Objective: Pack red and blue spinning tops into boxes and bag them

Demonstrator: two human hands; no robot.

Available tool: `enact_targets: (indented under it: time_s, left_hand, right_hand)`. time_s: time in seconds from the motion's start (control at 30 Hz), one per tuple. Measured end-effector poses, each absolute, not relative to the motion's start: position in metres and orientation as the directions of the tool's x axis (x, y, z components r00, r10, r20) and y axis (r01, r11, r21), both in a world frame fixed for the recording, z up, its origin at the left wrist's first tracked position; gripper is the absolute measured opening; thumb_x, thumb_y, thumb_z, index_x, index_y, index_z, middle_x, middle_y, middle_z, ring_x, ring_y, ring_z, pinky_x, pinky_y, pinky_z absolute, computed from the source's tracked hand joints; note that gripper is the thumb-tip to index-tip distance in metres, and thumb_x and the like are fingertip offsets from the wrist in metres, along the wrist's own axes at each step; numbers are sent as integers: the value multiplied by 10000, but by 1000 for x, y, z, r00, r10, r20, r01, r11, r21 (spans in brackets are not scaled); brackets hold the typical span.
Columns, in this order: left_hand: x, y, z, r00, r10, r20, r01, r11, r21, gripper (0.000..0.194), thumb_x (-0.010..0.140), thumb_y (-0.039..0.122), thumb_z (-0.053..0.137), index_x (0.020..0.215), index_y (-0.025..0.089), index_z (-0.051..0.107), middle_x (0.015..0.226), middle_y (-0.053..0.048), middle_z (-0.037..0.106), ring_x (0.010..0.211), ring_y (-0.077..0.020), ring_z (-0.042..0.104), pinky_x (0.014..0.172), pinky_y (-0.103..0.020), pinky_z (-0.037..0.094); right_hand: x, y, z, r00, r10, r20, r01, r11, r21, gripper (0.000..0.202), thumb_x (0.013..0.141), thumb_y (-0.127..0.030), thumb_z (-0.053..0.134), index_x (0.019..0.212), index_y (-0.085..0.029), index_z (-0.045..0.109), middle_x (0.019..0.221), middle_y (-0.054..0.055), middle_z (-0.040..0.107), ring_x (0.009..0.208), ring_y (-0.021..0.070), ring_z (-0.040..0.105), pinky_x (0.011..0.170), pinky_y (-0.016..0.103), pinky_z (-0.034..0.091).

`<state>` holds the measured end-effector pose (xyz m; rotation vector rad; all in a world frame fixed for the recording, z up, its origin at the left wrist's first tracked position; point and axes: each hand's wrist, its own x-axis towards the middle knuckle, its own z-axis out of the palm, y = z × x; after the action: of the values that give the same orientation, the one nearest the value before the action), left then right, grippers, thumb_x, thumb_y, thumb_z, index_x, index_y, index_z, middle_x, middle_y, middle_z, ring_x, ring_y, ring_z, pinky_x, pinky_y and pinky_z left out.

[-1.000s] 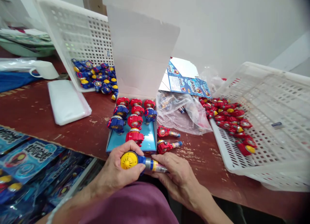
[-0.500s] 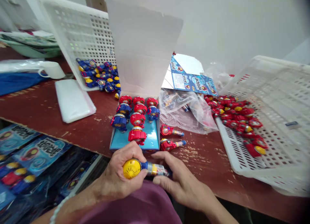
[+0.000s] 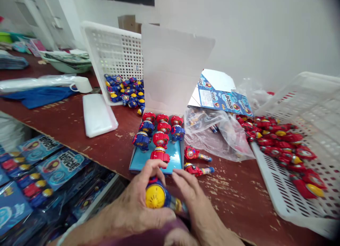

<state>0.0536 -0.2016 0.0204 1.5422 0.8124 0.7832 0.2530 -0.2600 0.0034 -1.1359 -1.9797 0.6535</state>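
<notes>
A blue toy with a yellow cap (image 3: 155, 196) is wrapped in the fingers of my left hand (image 3: 135, 200), near the table's front edge. Its clear tube points right, toward my right hand (image 3: 198, 207), whose fingers curve around the tube's end; blur hides how firmly they touch it. Just beyond my hands stands an open display box (image 3: 172, 162) with a raised white lid, holding several red and blue toys (image 3: 160, 139) in columns. Two red toys with tubes (image 3: 198, 169) lie on the table right of the box.
A white basket of blue toys (image 3: 120, 54) leans at the back left, another of red toys (image 3: 273, 189) at the right. Plastic bags (image 3: 217, 132) and printed card (image 3: 225, 99) lie behind. White bags (image 3: 97, 115) and a mug (image 3: 81, 84) are left. Packaged toys (image 3: 61, 168) sit below the table.
The view has shifted left, so things appear further right. My left hand has turned the blue toy, showing more of its body. My right hand has come over the tube's end.
</notes>
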Motion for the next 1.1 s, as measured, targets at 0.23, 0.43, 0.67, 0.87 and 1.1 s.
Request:
enact_targets:
  time_s: [0.23,0.43,0.67,0.87,1.1]
  left_hand:
    - [74,-210,29,713,697,-82,-211,324,922,657,847,442,614,1344,357,192,1327,-65,397,1100,-196,521,930,-354,435]
    - [77,-222,13,429,900,75,39,-101,994,610,846,377,614,1357,373,281,1274,-75,488,723,-111,562,638,-248,476]
    - [85,-218,-15,418,890,181,364,-347,864,577,887,425,550,1416,344,334,1236,-59,614,946,-210,653,752,-298,567]
    - [104,-203,-31,440,778,448,340,-606,719,315,973,345,416,1282,289,449,1045,-15,693,922,-152,682,790,-215,561]
    - [119,-199,-44,488,575,656,563,-782,266,412,896,72,429,1303,127,464,769,-58,633,584,-182,626,499,-283,527]
  right_hand:
    - [237,-265,10,-158,940,301,311,337,-889,592,870,-260,673,1376,-379,389,1432,54,397,1324,283,383,1081,417,376]
    - [248,-247,17,251,859,447,245,390,-888,399,752,-214,769,1008,-275,470,1243,84,440,1090,272,546,847,378,509]
    - [263,-219,40,320,775,545,413,404,-816,590,752,-346,785,1255,-319,476,1188,45,440,1103,213,486,851,298,484]
    - [284,-230,35,145,945,294,355,227,-907,588,822,-584,646,1313,-310,471,1296,58,450,1200,244,455,971,342,446]
    - [295,-251,22,168,969,-184,43,-193,-980,612,835,-508,667,1320,-260,387,1259,89,555,1073,234,583,935,342,488]
